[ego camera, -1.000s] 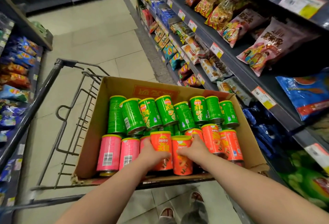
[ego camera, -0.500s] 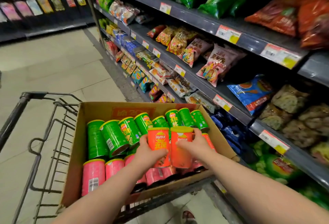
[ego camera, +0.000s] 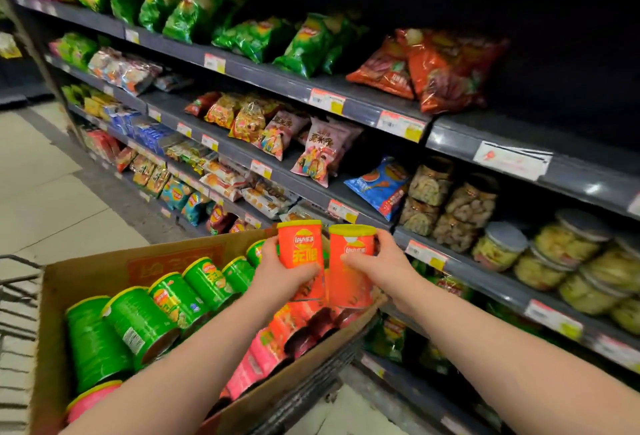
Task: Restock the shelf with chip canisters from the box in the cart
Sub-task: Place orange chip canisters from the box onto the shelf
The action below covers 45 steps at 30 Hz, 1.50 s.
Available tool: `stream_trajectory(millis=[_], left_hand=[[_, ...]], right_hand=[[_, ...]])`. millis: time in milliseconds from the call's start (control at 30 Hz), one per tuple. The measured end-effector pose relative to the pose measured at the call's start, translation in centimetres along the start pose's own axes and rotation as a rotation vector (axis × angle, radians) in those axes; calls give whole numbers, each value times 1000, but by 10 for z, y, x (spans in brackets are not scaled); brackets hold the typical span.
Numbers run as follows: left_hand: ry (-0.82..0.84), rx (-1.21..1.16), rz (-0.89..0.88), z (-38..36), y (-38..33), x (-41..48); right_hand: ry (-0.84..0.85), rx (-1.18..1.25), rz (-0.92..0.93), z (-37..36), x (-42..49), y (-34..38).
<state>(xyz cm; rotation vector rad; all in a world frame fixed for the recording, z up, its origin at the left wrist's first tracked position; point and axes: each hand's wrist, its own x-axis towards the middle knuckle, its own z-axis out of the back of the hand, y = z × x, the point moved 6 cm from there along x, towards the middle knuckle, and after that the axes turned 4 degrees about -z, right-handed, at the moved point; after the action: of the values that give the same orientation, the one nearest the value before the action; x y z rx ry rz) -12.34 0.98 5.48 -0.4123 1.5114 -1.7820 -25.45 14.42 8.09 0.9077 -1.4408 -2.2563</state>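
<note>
My left hand (ego camera: 282,270) grips an orange chip canister (ego camera: 300,247) with a yellow lid. Beside it, my right hand (ego camera: 382,263) grips a second orange canister (ego camera: 349,282). Both stand upright, side by side, lifted above the right end of the cardboard box (ego camera: 104,273) in the cart. Green canisters (ego camera: 138,320) lie across the box's far side, with pink canisters (ego camera: 256,355) and more orange ones nearer me. The shelf unit (ego camera: 485,282) stands right of the cart.
The shelves carry snack bags (ego camera: 304,43) on the upper levels and clear jars (ego camera: 498,244) on the right at hand height. The cart's wire side (ego camera: 17,296) shows at the left. Tiled aisle floor (ego camera: 41,199) lies beyond the cart.
Both hands have lifted the two orange canisters up out of the box and towards the right, near the shelf. My view has swung from the cart up to the shelves.
</note>
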Motion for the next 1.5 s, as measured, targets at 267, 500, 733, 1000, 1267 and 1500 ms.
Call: stream_trajectory(millis=[267, 500, 733, 1000, 1267, 1500], left_hand=[[147, -44, -112, -55, -58, 7], [211, -24, -216, -108, -115, 17], [196, -55, -312, -161, -173, 35], [146, -134, -386, -214, -233, 56], [60, -208, -457, -257, -278, 72], [24, -228, -483, -271, -294, 90]], right_hand=[[-163, 23, 98, 75, -22, 31], [-268, 55, 156, 147, -12, 52], [-266, 88, 228, 220, 16, 77], [-224, 59, 328, 294, 43, 114], [-284, 19, 349, 370, 76, 129], [-369, -8, 332, 404, 114, 122]])
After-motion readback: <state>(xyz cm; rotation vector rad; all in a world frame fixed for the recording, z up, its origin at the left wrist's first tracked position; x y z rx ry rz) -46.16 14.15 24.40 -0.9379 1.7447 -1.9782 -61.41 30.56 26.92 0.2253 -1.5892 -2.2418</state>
